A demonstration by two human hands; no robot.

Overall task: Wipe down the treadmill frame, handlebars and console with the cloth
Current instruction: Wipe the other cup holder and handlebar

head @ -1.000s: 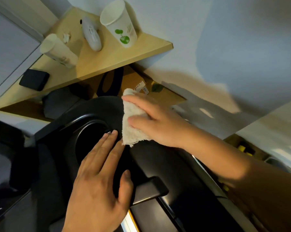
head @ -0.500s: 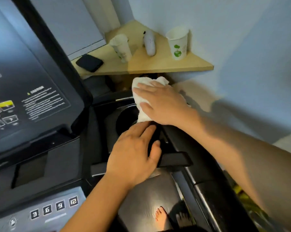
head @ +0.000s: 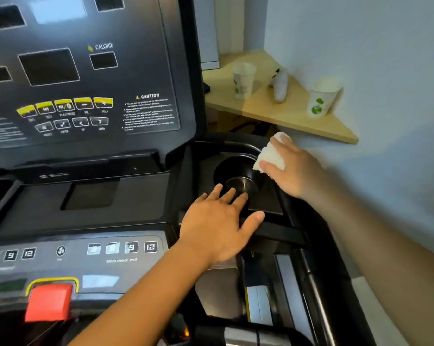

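Observation:
The black treadmill console (head: 86, 71) fills the left, with dark displays, yellow buttons and a red stop button (head: 48, 302). At its right end is a round cup holder (head: 238, 176). My right hand (head: 293, 168) presses a folded white cloth (head: 270, 156) on the cup holder's right rim. My left hand (head: 218, 221) lies flat, fingers spread, on the tray's near edge beside the cup holder and holds nothing. The right handlebar (head: 318, 245) runs back along the wall side under my right forearm.
A wooden corner shelf (head: 285, 116) on the wall behind the console carries two paper cups (head: 243, 81) (head: 322, 98) and a white remote-like device (head: 279, 86). The pale wall is close on the right. The treadmill deck shows below, between the handlebars.
The view has swung left and pulled back, bringing the console face into sight. The right hand slid the cloth along the cup holder's right rim. The left hand stays flat by the cup holder.

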